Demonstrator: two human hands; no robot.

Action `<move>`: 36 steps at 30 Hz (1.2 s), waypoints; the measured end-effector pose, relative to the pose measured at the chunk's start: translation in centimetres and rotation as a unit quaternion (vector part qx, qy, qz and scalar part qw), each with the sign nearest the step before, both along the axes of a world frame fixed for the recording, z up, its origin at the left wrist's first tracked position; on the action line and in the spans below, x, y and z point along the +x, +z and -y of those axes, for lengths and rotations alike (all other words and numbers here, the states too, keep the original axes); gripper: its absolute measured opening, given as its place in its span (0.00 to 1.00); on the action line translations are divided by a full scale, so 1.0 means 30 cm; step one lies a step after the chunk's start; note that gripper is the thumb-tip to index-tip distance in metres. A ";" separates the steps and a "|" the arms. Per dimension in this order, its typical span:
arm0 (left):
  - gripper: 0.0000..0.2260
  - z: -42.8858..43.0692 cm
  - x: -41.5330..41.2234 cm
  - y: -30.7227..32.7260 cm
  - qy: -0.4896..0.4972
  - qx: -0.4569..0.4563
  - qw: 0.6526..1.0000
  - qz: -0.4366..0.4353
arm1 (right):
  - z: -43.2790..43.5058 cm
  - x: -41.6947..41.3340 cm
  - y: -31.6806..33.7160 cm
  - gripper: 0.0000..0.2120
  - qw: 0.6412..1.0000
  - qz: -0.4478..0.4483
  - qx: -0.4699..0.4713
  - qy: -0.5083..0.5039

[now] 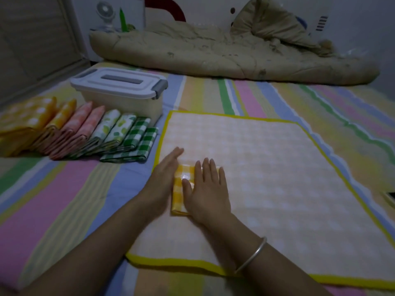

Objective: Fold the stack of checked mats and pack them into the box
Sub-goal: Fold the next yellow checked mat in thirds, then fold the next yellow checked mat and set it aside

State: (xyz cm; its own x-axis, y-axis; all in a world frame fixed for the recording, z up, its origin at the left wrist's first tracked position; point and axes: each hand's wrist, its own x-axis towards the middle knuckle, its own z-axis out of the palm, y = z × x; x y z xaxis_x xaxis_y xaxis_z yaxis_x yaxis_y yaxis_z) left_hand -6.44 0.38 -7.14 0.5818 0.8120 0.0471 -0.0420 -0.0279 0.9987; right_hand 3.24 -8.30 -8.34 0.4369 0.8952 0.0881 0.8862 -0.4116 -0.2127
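Folded yellow checked mat lies on spread mat, near its left edge. Right hand flat on top, fingers straight, pressing. Left hand also flat, straight fingers against folded mat's left side. Neither grips.

Step, likely: set creases. Press evenly from middle outward, square edges with left hand, push air out.

Row of folded mats at left edge of bed, beside box, lid on.
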 end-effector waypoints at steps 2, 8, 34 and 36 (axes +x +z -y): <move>0.24 0.004 -0.011 -0.040 -0.071 0.257 0.941 -0.209 | 0.006 -0.010 -0.019 0.41 1.000 0.019 -0.009 0.012; 0.42 -0.002 -0.035 -0.116 -0.092 0.469 0.797 -0.370 | 0.004 0.065 0.060 0.26 0.988 -0.152 -0.001 0.026; 0.13 -0.071 -0.193 0.244 0.237 0.588 0.754 -0.170 | -0.211 -0.090 0.420 0.13 0.853 -0.430 0.289 -0.060; 0.23 -0.109 -0.270 0.251 0.227 0.608 0.727 -0.224 | -0.319 -0.166 0.452 0.14 0.823 -0.481 0.294 -0.067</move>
State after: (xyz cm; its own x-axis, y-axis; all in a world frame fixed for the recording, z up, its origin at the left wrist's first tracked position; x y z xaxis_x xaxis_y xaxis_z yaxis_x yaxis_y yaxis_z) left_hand -14.54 3.65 0.38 0.4445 0.4418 0.7792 0.5699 -0.8106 0.1345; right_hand -1.74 1.27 5.21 0.6490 0.7595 0.0435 0.1452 -0.0675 -0.9871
